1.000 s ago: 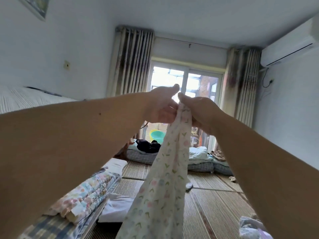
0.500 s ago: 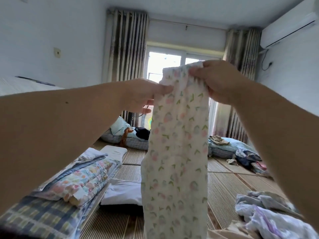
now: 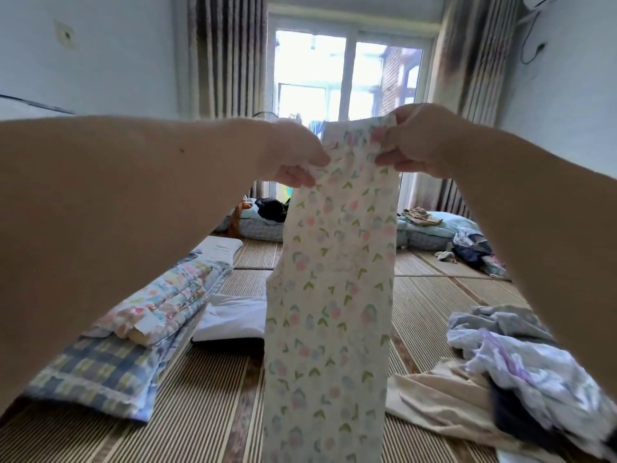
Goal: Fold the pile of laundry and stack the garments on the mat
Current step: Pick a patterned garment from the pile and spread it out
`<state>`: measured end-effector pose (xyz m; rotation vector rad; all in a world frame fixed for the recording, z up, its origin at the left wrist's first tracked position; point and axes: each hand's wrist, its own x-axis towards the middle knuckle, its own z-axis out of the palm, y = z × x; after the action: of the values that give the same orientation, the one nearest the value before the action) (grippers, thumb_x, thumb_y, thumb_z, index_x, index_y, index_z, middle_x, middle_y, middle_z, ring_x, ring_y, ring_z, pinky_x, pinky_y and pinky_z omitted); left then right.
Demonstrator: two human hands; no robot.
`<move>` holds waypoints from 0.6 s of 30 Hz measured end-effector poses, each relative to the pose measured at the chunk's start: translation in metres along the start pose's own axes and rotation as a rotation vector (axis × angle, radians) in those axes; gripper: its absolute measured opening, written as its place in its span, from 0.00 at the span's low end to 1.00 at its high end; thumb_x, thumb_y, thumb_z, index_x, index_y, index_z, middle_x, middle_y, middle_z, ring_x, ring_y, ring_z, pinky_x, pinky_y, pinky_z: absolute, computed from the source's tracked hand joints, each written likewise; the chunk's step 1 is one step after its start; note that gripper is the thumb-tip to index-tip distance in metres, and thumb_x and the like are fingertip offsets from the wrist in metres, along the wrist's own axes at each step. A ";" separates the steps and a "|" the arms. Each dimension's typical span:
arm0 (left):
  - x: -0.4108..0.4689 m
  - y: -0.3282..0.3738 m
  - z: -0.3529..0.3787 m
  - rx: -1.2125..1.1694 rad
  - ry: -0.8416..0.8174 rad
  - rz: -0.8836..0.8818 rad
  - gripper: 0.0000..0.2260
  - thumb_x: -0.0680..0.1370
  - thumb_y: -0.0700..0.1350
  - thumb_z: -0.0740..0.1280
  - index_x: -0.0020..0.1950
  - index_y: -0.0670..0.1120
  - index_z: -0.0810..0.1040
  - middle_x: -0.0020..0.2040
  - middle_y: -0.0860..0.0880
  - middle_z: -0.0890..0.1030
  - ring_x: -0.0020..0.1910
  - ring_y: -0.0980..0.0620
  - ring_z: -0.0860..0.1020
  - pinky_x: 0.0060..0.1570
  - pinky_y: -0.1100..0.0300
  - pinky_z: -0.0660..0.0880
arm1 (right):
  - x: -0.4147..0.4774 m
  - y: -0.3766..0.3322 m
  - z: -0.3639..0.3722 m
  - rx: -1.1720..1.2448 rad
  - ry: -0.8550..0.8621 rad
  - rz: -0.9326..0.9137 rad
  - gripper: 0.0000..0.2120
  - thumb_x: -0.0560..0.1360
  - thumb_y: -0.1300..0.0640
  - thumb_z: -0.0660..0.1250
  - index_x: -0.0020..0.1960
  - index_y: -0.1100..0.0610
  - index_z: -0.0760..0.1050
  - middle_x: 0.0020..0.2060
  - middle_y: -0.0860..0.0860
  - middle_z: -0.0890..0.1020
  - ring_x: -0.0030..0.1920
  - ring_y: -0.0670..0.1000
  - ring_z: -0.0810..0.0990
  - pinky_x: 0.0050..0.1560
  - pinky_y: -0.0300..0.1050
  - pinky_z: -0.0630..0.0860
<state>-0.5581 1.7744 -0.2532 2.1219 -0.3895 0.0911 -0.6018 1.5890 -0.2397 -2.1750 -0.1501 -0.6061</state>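
Both arms reach out at mid-frame, and the floral garment (image 3: pixel 334 279) hangs straight down from them, running off the bottom edge in front of the mat (image 3: pixel 207 396). The left hand (image 3: pixel 297 158) pinches one top corner and the right hand (image 3: pixel 417 142) the other. Each grip is clamped on the hem, set a little apart, I'd guess so the cloth's weight pulls it flat for folding. The unfolded pile (image 3: pixel 521 355) lies lower right; a folded stack (image 3: pixel 160 305) lies lower left.
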 end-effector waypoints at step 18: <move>0.050 -0.054 0.070 0.026 0.128 0.372 0.09 0.77 0.48 0.68 0.40 0.44 0.76 0.37 0.48 0.77 0.36 0.51 0.74 0.38 0.60 0.73 | -0.002 0.087 0.018 -0.085 0.113 -0.152 0.05 0.80 0.53 0.62 0.54 0.54 0.71 0.42 0.47 0.76 0.36 0.43 0.73 0.30 0.30 0.70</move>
<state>-0.4997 1.7315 -0.3242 2.0337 -0.7053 0.4464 -0.5701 1.5483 -0.3114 -2.2180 -0.2346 -0.8330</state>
